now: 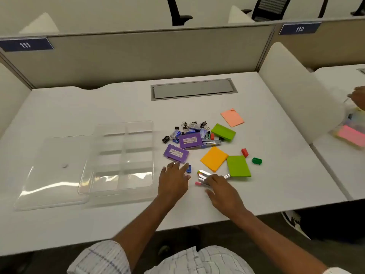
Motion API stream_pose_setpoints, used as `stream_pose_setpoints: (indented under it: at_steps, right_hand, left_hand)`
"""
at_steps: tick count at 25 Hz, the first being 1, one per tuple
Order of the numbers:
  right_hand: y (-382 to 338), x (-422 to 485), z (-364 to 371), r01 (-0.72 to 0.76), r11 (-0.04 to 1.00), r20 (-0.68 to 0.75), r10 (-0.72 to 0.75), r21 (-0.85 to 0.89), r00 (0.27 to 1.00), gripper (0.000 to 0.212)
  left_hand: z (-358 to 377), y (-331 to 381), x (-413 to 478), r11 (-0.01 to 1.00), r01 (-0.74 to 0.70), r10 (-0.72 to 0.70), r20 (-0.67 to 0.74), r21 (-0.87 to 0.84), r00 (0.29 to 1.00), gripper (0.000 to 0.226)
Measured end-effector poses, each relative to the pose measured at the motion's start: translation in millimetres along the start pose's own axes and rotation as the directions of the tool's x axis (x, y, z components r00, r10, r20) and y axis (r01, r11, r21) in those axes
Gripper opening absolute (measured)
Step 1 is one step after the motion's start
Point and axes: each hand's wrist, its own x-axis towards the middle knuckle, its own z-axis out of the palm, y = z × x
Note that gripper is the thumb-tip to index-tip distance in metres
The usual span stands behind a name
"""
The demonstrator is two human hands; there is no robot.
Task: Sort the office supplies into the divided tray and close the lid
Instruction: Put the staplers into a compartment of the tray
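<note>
Head view — left hand flat, fingers spread; right hand curls around silver staplers.

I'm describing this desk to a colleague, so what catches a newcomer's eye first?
Brightest on the desk: green pad, orange pad, purple box. Left of them sits the clear tray, empty, its lid alongside. The left hand lies open by the box; the right hand covers the staplers.
</note>
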Motion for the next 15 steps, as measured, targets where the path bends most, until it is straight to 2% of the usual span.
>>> stream_pose_setpoints:
  at_steps: [2, 4, 8, 12, 15]
  right_hand:
    - [3.1, 4.9, 2.9, 0.022, 0.999, -0.007, -0.022, -0.037, 1.0, 0.041]
    - [5.2, 6.7, 8.3, 0.019, 0.998, 0.007, -0.018, -0.052, 1.0, 0.042]
    - [9.0, 13.7, 13.8, 0.018, 0.999, 0.047, -0.02, 0.026, 0.999, 0.044]
    - [8.6, 14.0, 13.6, -0.009, 0.983, 0.08, -0.006, 0.184, 0.997, 0.056]
    - [8.9, 14.9, 8.6, -0.02, 0.96, 0.08, -0.003, 0.28, 0.997, 0.06]
  left_hand:
    - [6.4, 2.7, 0.4, 0.996, 0.049, -0.045, -0.044, 0.076, 0.998, 0.04]
    - [17.2, 4.1, -2.3, 0.993, 0.109, -0.103, -0.11, 0.043, 0.989, 0.035]
    - [30.3, 5.3, -4.2, 0.979, 0.175, -0.189, -0.14, -0.105, 0.972, 0.027]
    - [30.4, 2.5, -9.8, 0.923, 0.285, -0.32, -0.102, -0.257, 0.942, 0.056]
    - [24.0, -0.8, -18.4, 0.822, 0.326, -0.368, 0.001, -0.466, 0.93, 0.069]
